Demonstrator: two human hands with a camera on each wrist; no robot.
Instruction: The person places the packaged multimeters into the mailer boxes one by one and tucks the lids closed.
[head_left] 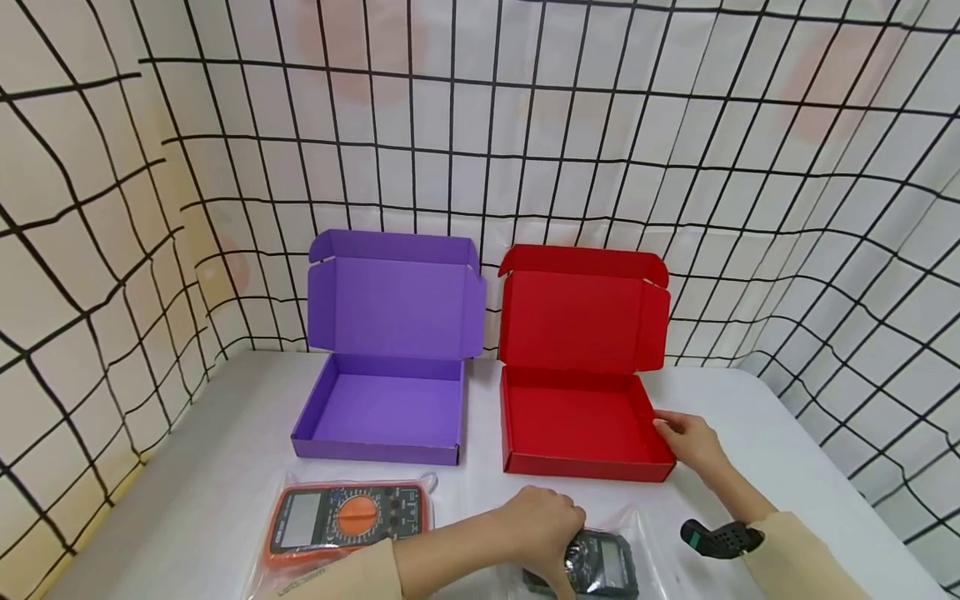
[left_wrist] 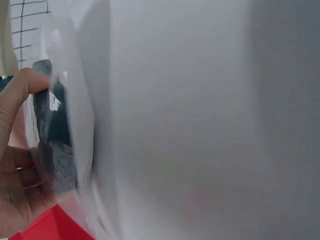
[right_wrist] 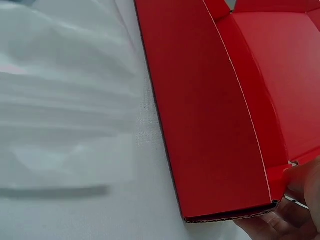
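Note:
My left hand grips a dark multimeter that lies in a clear plastic bag at the front of the table. Seen from the left wrist, the thumb is on one edge of the multimeter and the fingers curl round the other. The open red box stands just behind, lid raised. Its right side wall is pinched near the front corner by my right hand. In the right wrist view the fingers wrap that corner of the red box.
To the left of the red box stands an open purple box, lid up. An orange multimeter in a clear bag lies before it, partly behind my left sleeve. Black wire grid encloses the white table at back and sides.

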